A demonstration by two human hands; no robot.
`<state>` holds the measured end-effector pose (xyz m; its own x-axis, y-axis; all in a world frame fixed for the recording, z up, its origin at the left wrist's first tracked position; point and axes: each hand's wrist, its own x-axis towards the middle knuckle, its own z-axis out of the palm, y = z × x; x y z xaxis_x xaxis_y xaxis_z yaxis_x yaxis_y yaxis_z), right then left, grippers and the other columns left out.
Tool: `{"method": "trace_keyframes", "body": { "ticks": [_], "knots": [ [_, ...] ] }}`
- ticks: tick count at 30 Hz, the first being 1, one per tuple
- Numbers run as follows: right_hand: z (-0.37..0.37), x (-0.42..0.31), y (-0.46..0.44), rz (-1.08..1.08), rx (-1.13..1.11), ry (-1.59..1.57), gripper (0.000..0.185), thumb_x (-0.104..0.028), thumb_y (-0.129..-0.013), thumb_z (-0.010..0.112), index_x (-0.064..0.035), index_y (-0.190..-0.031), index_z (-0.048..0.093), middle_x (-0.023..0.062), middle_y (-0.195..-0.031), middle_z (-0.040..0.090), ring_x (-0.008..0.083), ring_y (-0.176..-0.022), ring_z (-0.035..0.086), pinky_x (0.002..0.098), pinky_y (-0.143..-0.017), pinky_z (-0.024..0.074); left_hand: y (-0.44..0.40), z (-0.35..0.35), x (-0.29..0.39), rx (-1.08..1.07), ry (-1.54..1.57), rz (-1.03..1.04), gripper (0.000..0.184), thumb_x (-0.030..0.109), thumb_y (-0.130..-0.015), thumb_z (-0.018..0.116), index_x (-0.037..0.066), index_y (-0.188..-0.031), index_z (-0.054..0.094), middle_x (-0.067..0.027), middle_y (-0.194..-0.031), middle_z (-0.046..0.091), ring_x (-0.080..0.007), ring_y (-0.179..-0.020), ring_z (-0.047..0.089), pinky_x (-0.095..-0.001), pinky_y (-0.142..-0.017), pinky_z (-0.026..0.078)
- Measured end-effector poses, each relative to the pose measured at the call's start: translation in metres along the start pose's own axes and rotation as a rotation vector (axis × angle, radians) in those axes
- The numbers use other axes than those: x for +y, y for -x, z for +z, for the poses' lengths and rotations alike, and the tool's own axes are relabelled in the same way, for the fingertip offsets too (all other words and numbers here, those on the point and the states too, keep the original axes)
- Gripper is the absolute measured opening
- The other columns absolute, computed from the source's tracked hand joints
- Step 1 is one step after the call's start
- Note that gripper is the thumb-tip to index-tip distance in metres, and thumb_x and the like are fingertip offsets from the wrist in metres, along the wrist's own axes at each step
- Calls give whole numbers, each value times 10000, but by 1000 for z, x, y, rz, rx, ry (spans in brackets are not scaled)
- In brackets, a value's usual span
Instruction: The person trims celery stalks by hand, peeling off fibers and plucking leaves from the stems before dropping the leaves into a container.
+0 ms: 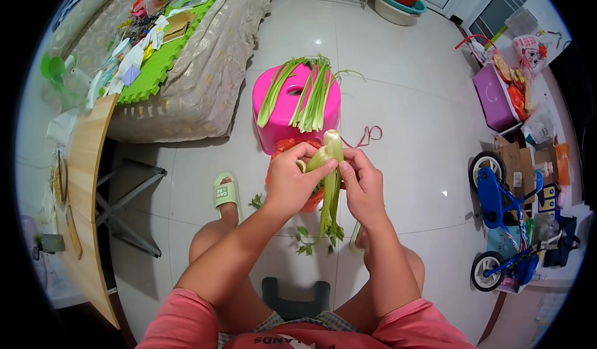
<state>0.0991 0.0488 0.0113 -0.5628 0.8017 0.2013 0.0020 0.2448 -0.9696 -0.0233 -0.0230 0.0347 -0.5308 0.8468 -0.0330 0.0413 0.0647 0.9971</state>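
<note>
Seen from above on a pale tiled floor [410, 106], sits with knees apart before a pink stool [273, 139]. Holds upright celery [333, 187] just in front of the stool, above a red plastic bag [287, 144], with the pale base at the top and the stalks running down between the hands. Keeps the left grip [316, 170] closed on a bent, pale-green stalk [318, 159], with the thumb against the celery. Pinches the same celery from the other side with the right grip [344, 164], thumb toward the camera. Displays on the stool two groups of loose stalks, a left group [277, 94] and a right group [316, 103], laid side by side with bases toward the hands. Shows also a red string [367, 139] looped on the floor and a leafy scrap [256, 201] near a green slipper [226, 190]. Includes a covered bed [202, 69] bearing a green foam mat [152, 78] at far left, stacked basins [398, 1] at the back, and a blue child's bike [494, 206] beside a purple bin [494, 103] at right.
</note>
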Motion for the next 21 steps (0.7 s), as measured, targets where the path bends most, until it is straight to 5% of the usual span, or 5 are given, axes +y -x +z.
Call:
{"method": "trace_keyframes", "body": {
  "ticks": [2, 6, 12, 15, 21],
  "knots": [
    [-4, -5, 0, 179, -63, -69, 203, -121, -885, 521, -10, -1054, 534, 34, -708, 590, 65, -583, 507, 213, -510, 406, -1, -1, -1, -27, 2, 1, 152, 85, -753, 704, 8, -790, 579, 8, -681, 587, -32, -625, 506, -195, -554, 420],
    [-2, -14, -2, 180, -40, -168, 210, -135, -872, 549, -4, -1036, 548, 31, -727, 593, 77, -609, 529, 219, -532, 422, 1, -1, -3, -96, -1, -26, 152, 89, -740, 699, 14, -827, 599, -49, -750, 645, -68, -660, 576, -227, -600, 455],
    [-8, -6, -4, -45, -7, 78, 191, -142, -867, 563, 17, -962, 609, 31, -757, 596, 77, -619, 534, 217, -534, 437, 1, 1, -10, -114, -63, 13, 174, 72, -734, 700, -2, -852, 595, -29, -739, 622, -61, -653, 552, -226, -597, 452],
    [-20, -18, -7, 294, -151, -295, 228, -130, -871, 550, 33, -1018, 611, 38, -789, 598, 90, -684, 548, 213, -575, 444, -1, -5, -13, -164, 125, -51, 154, 67, -743, 687, 5, -854, 601, -6, -716, 600, -68, -637, 545, -231, -579, 448],
    [-16, -11, -5, 316, -159, -288, 201, -87, -832, 594, 20, -998, 557, 21, -807, 577, 67, -735, 536, 189, -634, 430, 0, -13, -10, -175, 159, -187, 138, 115, -784, 668, 14, -860, 612, 7, -705, 585, -50, -585, 498, -205, -533, 407]
  ]
}}
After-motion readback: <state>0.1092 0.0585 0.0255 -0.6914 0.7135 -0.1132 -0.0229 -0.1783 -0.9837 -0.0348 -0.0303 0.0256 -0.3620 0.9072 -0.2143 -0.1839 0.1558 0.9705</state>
